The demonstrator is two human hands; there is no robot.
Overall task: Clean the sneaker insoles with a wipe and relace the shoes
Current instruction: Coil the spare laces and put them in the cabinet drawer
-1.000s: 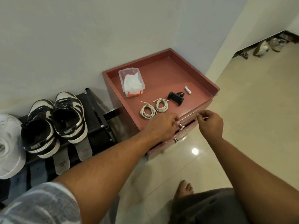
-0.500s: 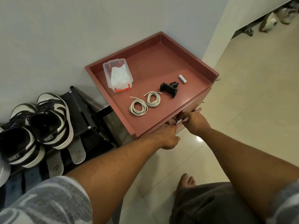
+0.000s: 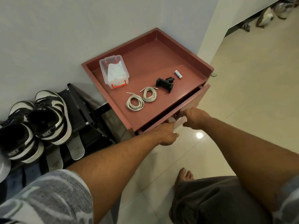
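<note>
Two black-and-white sneakers [image 3: 48,117] stand on a black shoe rack [image 3: 84,109] at the left, with two grey insoles [image 3: 76,149] lying in front of them. On the red cabinet's rimmed top [image 3: 186,50] lie two coiled white laces [image 3: 135,103] and a clear box of wipes [image 3: 114,73]. My left hand [image 3: 166,135] and my right hand [image 3: 194,118] both grip the front of the cabinet's top drawer [image 3: 202,96], which stands partly open. Its inside is dark and hidden.
A black phone clamp [image 3: 165,84] and a small battery [image 3: 178,74] lie on the cabinet top. A white shoe [image 3: 3,165] shows at the left edge. My bare foot [image 3: 186,175] stands on the tiled floor. More shoes [image 3: 265,16] lie at the far right.
Both hands have pulled the drawer front outward, so a dark gap now shows under the cabinet top. The view has tilted further down.
</note>
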